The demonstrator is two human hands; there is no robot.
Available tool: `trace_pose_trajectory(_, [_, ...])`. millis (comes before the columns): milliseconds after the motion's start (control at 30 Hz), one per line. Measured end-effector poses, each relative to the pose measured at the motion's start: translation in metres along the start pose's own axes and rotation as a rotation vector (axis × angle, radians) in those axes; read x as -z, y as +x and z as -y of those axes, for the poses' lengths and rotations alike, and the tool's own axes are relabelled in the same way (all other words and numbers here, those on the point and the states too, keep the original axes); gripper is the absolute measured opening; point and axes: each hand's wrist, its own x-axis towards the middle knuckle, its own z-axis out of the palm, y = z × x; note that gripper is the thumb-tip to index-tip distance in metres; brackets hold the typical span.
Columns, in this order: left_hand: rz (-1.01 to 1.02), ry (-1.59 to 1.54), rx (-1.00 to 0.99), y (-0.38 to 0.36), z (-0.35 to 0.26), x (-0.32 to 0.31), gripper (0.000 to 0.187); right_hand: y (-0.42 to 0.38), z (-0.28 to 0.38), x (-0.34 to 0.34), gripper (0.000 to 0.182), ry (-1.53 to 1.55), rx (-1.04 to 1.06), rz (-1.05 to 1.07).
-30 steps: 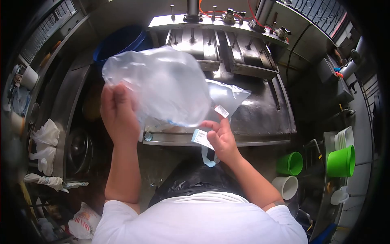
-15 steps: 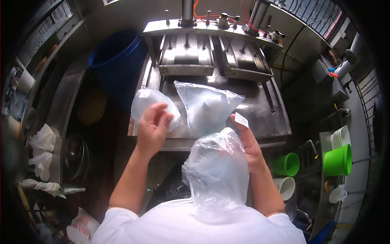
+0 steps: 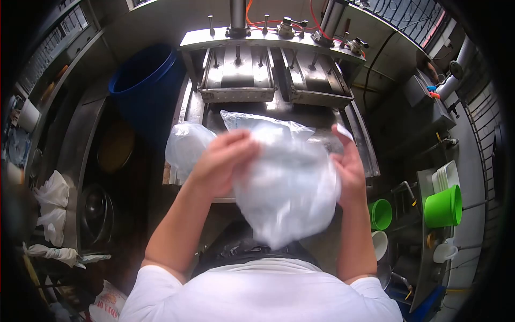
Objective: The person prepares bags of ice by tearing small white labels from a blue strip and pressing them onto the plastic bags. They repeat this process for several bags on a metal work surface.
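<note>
A clear plastic bag, blurred by motion, hangs between my two hands above the front edge of the steel table. At its upper left edge, my left hand is closed on the plastic, fingertips smeared. My right hand grips the bag's right edge. On a raised finger of that hand sits a small white label; its print is unreadable. Behind the held bag, a second clear bag lies on the table, mostly covered. Another clear, bulging bag rests at the table's left, partly behind my left hand.
Two steel trays stand under a press frame at the back of the steel table. A blue barrel is at the left. Green buckets and a shelf are at the right.
The bag that hung in front of my chest has moved up and forward between my hands. My left hand has moved right from the left bag onto it.
</note>
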Motion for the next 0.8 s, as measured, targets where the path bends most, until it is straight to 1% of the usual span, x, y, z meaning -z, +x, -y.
trace_pose_trajectory(67, [-0.116, 0.206, -0.158, 0.052, 0.005, 0.006, 0.012, 0.042, -0.014, -0.013, 0.069, 0.070, -0.013, -0.133])
trace_pose_trajectory(100, [-0.189, 0.304, -0.221, 0.079, 0.016, 0.022, 0.014, 0.060, -0.022, -0.013, 0.065, 0.030, -0.085, -0.134])
trace_pose_trajectory(133, [-0.262, 0.402, -0.285, 0.105, 0.037, 0.044, 0.017, 0.080, -0.049, -0.006, 0.069, 0.015, -0.139, -0.133])
trace_pose_trajectory(167, [-0.342, 0.550, -0.280, 0.126, 0.064, 0.075, 0.020, 0.101, -0.079, 0.008, 0.073, -0.102, -0.260, -0.114])
trace_pose_trajectory(200, [-0.422, 0.698, -0.271, 0.147, 0.090, 0.109, 0.024, 0.116, -0.124, 0.006, 0.081, -0.156, -0.240, -0.185])
trace_pose_trajectory(233, [-0.425, 0.779, -0.215, 0.157, 0.118, 0.143, 0.027, 0.119, -0.165, 0.010, 0.083, -0.366, -0.173, -0.224])
trace_pose_trajectory(267, [-0.427, 0.858, -0.155, 0.158, 0.147, 0.170, 0.030, 0.114, -0.184, 0.009, 0.086, -0.627, -0.206, -0.257])
trace_pose_trajectory(300, [-0.451, 0.744, -0.016, 0.156, 0.173, 0.185, 0.030, 0.112, -0.215, 0.013, 0.084, -0.679, -0.172, -0.252])
trace_pose_trajectory(333, [-0.472, 0.629, 0.121, 0.155, 0.188, 0.192, 0.031, 0.105, -0.220, 0.010, 0.085, -0.646, -0.233, -0.270])
trace_pose_trajectory(400, [-0.457, 0.615, 0.131, 0.152, 0.187, 0.188, 0.032, 0.095, -0.217, 0.005, 0.086, -0.629, -0.298, -0.302])
trace_pose_trajectory(467, [-0.440, 0.597, 0.155, 0.144, 0.192, 0.186, 0.034, 0.089, -0.221, 0.003, 0.086, -0.625, -0.300, -0.320])
trace_pose_trajectory(533, [-0.407, 0.844, 0.255, 0.155, 0.184, 0.191, 0.038, 0.091, -0.228, 0.005, 0.084, -0.625, -0.272, -0.331])
trace_pose_trajectory(567, [-0.480, 0.969, 0.210, 0.158, 0.189, 0.196, 0.033, 0.092, -0.234, 0.006, 0.083, -0.627, -0.264, -0.337])
trace_pose_trajectory(600, [-0.434, 1.074, 0.258, 0.157, 0.185, 0.199, 0.033, 0.093, -0.231, 0.004, 0.083, -0.579, -0.293, -0.334])
trace_pose_trajectory(633, [-0.366, 1.187, 0.304, 0.157, 0.182, 0.200, 0.032, 0.098, -0.246, 0.008, 0.081, -0.574, -0.366, -0.341])
trace_pose_trajectory(667, [-0.398, 0.873, 0.310, 0.145, 0.184, 0.199, 0.033, 0.098, -0.250, 0.013, 0.081, -0.484, -0.401, -0.328])
trace_pose_trajectory(700, [-0.364, 0.678, 0.221, 0.127, 0.187, 0.197, 0.033, 0.091, -0.235, 0.014, 0.084, -0.391, -0.474, -0.331])
trace_pose_trajectory(733, [-0.320, 0.467, 0.142, 0.108, 0.188, 0.192, 0.034, 0.091, -0.248, 0.027, 0.086, -0.538, -0.363, -0.326])
trace_pose_trajectory(767, [-0.267, 0.262, 0.078, 0.089, 0.191, 0.188, 0.035, 0.097, -0.275, 0.034, 0.087, -0.724, -0.257, -0.445])
trace_pose_trajectory(800, [-0.269, 0.411, 0.001, 0.063, 0.196, 0.186, 0.039, 0.087, -0.242, 0.041, 0.093, -0.599, -0.298, -0.364])
